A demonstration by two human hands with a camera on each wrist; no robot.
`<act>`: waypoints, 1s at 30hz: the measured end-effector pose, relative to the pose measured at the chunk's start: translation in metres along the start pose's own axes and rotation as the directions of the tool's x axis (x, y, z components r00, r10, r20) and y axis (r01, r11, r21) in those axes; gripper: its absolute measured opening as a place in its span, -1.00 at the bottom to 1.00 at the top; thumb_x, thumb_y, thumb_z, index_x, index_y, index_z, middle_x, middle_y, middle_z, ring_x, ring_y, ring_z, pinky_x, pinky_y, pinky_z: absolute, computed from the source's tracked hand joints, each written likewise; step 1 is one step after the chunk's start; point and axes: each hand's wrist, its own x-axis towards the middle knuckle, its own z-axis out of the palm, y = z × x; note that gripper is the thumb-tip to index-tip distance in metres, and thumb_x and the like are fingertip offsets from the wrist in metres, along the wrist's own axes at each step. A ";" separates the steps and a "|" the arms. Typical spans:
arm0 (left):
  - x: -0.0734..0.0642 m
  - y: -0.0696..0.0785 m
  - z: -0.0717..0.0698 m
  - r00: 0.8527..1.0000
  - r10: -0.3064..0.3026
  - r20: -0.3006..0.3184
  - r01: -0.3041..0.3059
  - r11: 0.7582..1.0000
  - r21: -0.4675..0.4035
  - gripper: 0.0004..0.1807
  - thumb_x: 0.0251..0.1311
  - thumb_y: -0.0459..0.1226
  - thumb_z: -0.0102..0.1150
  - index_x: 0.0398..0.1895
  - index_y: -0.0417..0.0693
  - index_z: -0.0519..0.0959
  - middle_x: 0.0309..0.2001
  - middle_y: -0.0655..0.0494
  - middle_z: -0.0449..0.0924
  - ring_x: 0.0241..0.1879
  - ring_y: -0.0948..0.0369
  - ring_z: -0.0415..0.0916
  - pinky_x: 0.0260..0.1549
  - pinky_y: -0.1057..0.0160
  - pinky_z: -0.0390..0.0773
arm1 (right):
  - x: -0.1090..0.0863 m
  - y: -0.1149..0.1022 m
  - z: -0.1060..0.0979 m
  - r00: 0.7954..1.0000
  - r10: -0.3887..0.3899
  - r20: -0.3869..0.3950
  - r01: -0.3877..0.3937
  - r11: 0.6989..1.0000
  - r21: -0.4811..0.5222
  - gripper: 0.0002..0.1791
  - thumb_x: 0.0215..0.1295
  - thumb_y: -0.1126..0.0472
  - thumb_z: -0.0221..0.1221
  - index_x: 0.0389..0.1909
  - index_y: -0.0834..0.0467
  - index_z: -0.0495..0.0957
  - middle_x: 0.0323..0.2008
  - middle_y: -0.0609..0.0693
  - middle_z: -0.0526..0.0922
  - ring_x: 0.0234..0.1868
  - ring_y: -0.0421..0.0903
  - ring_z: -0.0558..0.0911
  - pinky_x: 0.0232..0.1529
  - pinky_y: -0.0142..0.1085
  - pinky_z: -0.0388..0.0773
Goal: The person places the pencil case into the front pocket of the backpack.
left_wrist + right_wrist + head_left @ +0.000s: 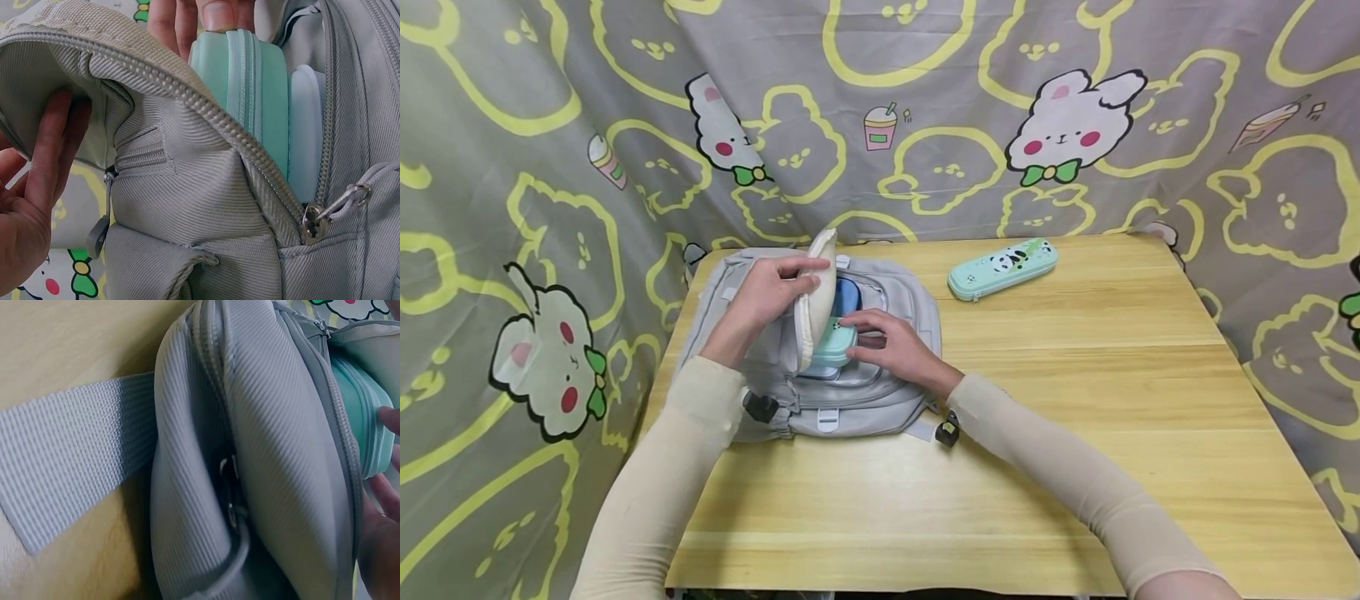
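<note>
A grey backpack (pixel 760 258) lies on the table with its front pocket unzipped. My left hand (pixel 765 292) holds the pale pocket flap (pixel 820 304) up and back; in the left wrist view its fingers (pixel 53 140) reach under the flap's zipped edge. Partly inside the pocket sits a mint-green zippered case (pixel 837 342), and my right hand (pixel 891 342) grips its protruding end between thumb and fingers. Beside it in the pocket a pale blue case (pixel 306 131) shows, and a dark blue item (pixel 847 296) is partly hidden behind the flap.
A mint pencil case with a panda picture (pixel 1003 268) lies on the wooden table (pixel 1112 375), right of the backpack. A grey strap (pixel 75 450) extends from the bag onto the tabletop. Patterned grey curtains (pixel 940 100) hang along the back and left.
</note>
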 end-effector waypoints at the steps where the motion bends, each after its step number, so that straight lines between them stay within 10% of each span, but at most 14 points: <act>1: 0.000 0.000 0.000 1.000 0.000 0.001 0.000 1.000 0.001 -0.61 0.56 -0.22 0.25 0.37 0.11 0.71 0.53 0.05 0.53 0.48 0.03 0.49 0.39 -0.09 0.52 | 0.000 0.000 0.000 1.000 -0.002 0.001 0.002 1.000 0.002 -0.47 0.41 0.28 0.46 0.37 0.18 0.64 0.40 0.12 0.59 0.35 0.12 0.65 0.37 -0.19 0.62; 30: 0.000 -0.003 -0.005 0.999 -0.028 0.024 0.028 0.999 0.032 -0.60 0.55 -0.21 0.25 0.38 0.10 0.71 0.54 0.01 0.51 0.48 0.01 0.47 0.40 -0.11 0.51 | -0.018 0.000 -0.059 0.999 -0.010 0.039 0.014 0.996 -0.087 -0.63 0.50 0.32 0.36 0.25 0.32 0.68 0.31 0.15 0.69 0.34 0.20 0.67 0.31 -0.05 0.67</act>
